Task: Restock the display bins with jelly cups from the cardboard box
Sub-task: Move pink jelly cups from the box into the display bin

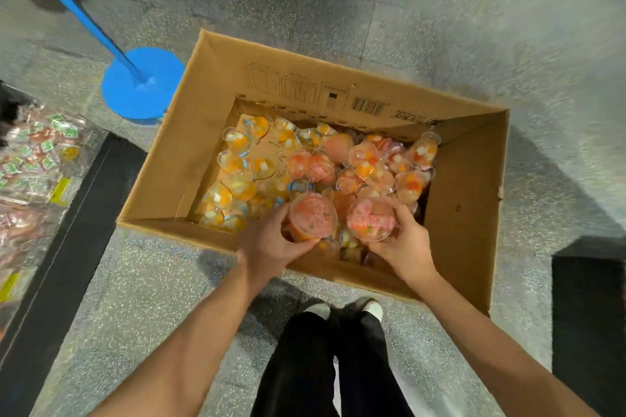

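The box (189, 159) stands open on the floor (142, 281), its bottom covered with loose jelly cups (355, 159), thickest toward the right wall and near edge. Left hand (267, 247) has its grip curled round a pink-orange cup (313, 218), thumb and fingers about the rim; right hand (403, 244) holds a pink cup (371, 218) the same way, lid up. Both cups sit just above the heap by the box's near edge. To do this step well, lift both straight up clear of the near wall, keep the lids level and squeeze lightly, since the thin plastic would likely buckle. A bin (37, 159) of wrapped sweets lies at the left edge of view.
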A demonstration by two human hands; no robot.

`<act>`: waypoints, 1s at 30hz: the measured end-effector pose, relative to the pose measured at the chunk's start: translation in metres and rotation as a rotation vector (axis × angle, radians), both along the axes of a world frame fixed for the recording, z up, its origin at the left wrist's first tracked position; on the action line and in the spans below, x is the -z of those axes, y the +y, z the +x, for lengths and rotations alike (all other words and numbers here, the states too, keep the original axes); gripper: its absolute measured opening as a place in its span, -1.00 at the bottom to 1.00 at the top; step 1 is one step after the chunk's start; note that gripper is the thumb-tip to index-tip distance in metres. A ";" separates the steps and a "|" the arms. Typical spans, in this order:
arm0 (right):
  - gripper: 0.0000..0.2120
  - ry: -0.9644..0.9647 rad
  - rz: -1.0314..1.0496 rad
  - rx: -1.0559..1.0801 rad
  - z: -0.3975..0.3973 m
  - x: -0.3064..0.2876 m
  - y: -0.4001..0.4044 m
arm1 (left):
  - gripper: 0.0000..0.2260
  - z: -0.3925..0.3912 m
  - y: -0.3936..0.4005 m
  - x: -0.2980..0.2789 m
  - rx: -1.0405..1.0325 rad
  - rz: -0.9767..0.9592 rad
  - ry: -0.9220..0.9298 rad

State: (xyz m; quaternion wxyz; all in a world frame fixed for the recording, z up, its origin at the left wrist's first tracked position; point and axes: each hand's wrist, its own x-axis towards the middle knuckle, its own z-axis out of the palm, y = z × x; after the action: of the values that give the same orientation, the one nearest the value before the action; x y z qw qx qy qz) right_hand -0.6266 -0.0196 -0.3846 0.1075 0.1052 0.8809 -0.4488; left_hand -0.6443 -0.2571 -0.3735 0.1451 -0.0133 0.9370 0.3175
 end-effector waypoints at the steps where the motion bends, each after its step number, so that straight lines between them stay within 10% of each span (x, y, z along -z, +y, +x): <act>1: -0.32 0.021 -0.003 0.027 0.003 -0.017 0.003 | -0.36 0.002 0.005 -0.002 -0.035 0.043 0.021; 15: -0.38 0.370 -0.257 0.661 0.099 -0.210 0.150 | -0.32 0.014 0.268 -0.146 0.155 0.887 0.025; 30: 0.08 0.634 -0.305 1.253 0.470 -0.296 0.315 | -0.45 0.332 0.504 -0.260 1.114 0.904 -0.477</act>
State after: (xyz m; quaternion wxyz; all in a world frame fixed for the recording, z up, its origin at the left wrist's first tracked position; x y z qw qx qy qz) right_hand -0.1564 0.2956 -0.0887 -0.4177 0.4394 0.5714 -0.5531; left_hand -0.3122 0.2471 -0.1135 0.4742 0.4546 0.5270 0.5392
